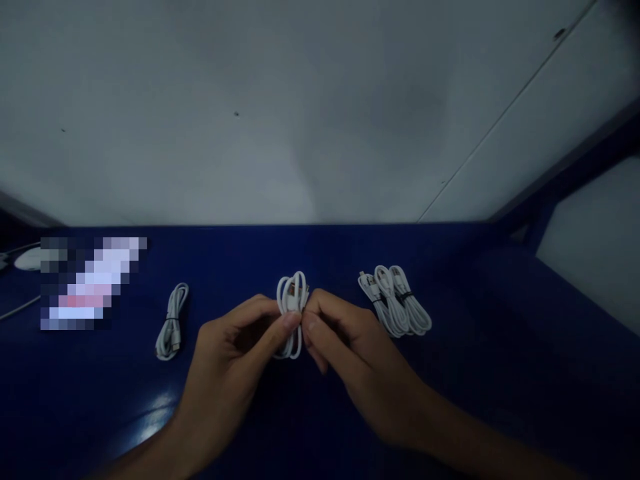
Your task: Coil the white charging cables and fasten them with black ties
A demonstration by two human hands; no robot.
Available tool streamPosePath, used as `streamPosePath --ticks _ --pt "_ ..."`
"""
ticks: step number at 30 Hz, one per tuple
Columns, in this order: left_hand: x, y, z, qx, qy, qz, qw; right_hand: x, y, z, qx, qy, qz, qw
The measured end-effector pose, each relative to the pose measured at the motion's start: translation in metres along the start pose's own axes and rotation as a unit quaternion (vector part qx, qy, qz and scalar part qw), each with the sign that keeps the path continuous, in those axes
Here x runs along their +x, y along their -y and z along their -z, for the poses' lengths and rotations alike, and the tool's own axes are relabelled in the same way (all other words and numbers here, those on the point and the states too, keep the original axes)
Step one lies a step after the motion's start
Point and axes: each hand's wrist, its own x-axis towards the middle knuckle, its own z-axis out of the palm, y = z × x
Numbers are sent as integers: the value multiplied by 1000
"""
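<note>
A coiled white USB cable [299,283] is upright in front of me, its loops pinched at the middle between the thumb and fingers of my left hand [245,340]. A plug shows inside the upper loops. Against the coil's right side, my right hand [345,333] is closed, thumb pressed to fingers; what it pinches is too small or hidden to make out. To the right lie several bundled white cables [395,300] side by side, with dark ties around them. On the left rests another tied white cable [173,323], apart from my hands.
The cables lie on a glossy blue table [230,260]. Behind it rises a pale wall panel [260,153]. At the far left are a blurred-out flat, bright object [97,283] and a white rounded device [33,259] with cords. A blue frame stands at the right.
</note>
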Motion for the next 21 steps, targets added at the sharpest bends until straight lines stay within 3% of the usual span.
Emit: streamPosePath --ticks 7,16,21 --pt "0 2 -2 -51 2 59 997 -2 -2 -7 -28 -56 8 998" --pt "7 4 1 -68 27 88 993 -2 -1 -4 -34 -74 14 997" --pt "5 7 2 -61 10 91 994 0 0 -5 -54 -69 1 996"
